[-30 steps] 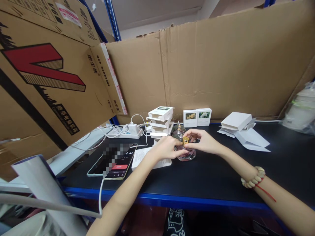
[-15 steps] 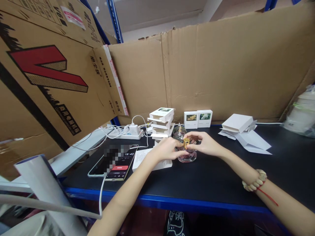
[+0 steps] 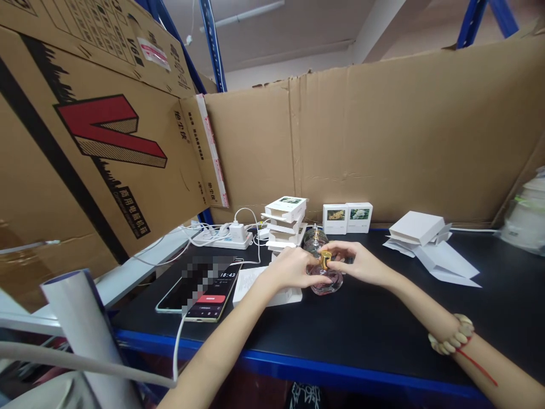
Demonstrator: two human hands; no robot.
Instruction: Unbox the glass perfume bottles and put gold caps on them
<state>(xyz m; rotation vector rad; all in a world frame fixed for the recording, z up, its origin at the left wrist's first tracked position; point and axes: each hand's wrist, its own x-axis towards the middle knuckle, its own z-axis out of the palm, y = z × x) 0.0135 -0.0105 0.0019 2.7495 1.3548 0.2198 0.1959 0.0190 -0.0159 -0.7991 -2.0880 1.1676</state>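
Observation:
A clear glass bottle (image 3: 327, 282) stands on the black table, with a gold cap (image 3: 326, 259) at its top. The fingers of my right hand (image 3: 355, 261) are closed on the gold cap from the right. My left hand (image 3: 293, 270) is at the bottle's left side, its fingers bent around the glass near the neck; the fingertips partly hide the bottle. Just behind, a second glass bottle (image 3: 314, 238) with a metallic neck stands partly covered by my hands.
Stacked small white boxes (image 3: 286, 209) and a flat white box (image 3: 251, 284) lie left of the bottles. Two picture boxes (image 3: 347, 218) stand behind. Phones (image 3: 213, 295), a power strip (image 3: 221, 241) and cables are at left, folded white cartons (image 3: 417, 228) at right.
The camera view has shifted, so the scene sits slightly lower and further right. Both hands remain at the bottle; the gold cap now shows more upright between the fingers.

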